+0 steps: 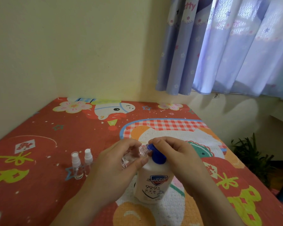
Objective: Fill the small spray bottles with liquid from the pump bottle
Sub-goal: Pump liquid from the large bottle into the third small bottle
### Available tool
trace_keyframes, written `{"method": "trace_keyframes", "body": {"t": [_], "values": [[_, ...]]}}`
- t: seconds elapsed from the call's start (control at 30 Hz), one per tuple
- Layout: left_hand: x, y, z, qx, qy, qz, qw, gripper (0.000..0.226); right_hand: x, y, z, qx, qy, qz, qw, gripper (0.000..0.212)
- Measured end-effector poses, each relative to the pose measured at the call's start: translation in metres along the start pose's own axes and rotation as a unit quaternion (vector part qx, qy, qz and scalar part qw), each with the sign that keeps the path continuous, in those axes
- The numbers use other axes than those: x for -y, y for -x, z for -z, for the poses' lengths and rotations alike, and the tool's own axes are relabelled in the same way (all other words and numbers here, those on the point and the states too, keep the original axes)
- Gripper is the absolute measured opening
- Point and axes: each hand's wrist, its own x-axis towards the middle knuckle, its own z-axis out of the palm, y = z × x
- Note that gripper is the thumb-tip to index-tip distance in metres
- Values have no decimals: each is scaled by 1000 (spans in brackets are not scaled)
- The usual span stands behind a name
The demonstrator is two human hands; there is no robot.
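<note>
A white pump bottle with a blue pump head stands upright on the table near me. My right hand rests on top of the pump head, fingers curled over it. My left hand grips a small clear spray bottle without its cap, tilted on its side. The bottle's open neck sits right at the blue nozzle tip. Two more small clear spray bottles with white spray caps stand upright to the left, apart from my hands.
The table carries a red cartoon-print cloth and butts against a cream wall at the back and left. Purple curtains hang at the back right. A green plant sits on the floor beyond the table's right edge.
</note>
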Motion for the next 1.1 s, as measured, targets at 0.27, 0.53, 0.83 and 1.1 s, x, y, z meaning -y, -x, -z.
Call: {"method": "trace_keyframes", "body": {"t": [0.27,0.53,0.83,1.1], "values": [[1,-1,0,3,6,-1,1000,32,0,0,-2,-1,18,9,1000,28],[-3,1,-2,-16,47,-12,999,34,2,2,-4,9,-15,-24,1000,41],[-5,1,-3,-22,43,-23,999,34,3,2,-5,1,-24,-29,999,40],[-1,1,-4,-15,46,-13,999,39,4,3,-2,15,-9,-23,1000,40]]}}
